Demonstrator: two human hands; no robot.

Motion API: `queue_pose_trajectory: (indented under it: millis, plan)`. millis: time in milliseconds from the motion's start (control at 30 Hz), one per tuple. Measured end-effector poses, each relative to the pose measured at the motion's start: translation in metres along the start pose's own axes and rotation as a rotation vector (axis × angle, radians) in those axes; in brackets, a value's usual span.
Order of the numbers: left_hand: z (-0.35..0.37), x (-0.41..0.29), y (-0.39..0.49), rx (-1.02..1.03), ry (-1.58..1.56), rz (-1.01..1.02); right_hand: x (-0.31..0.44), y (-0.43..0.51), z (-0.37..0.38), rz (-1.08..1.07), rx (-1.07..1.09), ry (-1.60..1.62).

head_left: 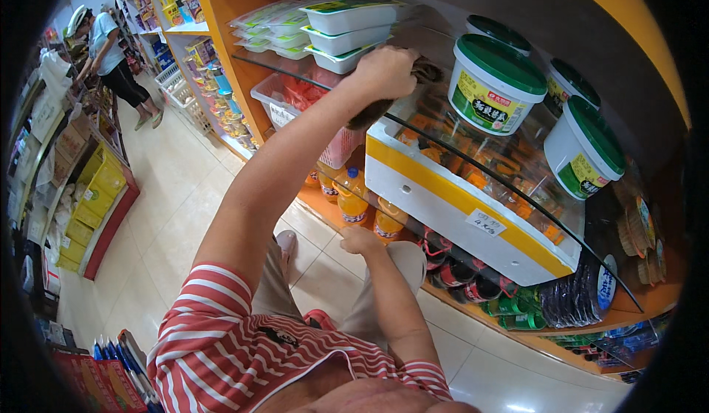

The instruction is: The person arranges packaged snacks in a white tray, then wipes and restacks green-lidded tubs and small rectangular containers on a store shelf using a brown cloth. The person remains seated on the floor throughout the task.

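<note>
My left hand grips a dark brown cloth at the front edge of a glass shelf, with part of the cloth showing on both sides of the fist. Just behind that hand are stacked white plastic trays with green-edged lids. To its right on the glass stands a white tub with a green lid. My right hand is lower, near my knee and the bottles of orange drink; its fingers are curled and nothing shows in them.
A white foam box with small orange packets and a pink basket sit under the glass. More tubs and brushes stand at right. Dark and green bottles lie below. Another person stands in the aisle, upper left.
</note>
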State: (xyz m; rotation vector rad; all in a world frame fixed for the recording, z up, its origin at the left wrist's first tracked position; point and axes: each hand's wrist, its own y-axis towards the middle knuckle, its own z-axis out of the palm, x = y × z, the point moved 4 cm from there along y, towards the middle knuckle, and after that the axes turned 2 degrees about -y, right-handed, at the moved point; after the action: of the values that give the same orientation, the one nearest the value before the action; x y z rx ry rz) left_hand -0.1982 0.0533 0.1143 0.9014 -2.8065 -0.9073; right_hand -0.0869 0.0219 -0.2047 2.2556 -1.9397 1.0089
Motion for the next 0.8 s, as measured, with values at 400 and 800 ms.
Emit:
queue_pose_trajectory:
  millis: [400, 800]
  plan:
    - [-0.039, -0.002, -0.052, 0.134, -0.156, 0.117, -0.022, 0.017, 0.022, -0.038, 0.017, 0.008]
    - [-0.072, -0.103, -0.115, -0.194, -0.484, 0.604, -0.024, 0.015, 0.024, 0.068, -0.009, -0.099]
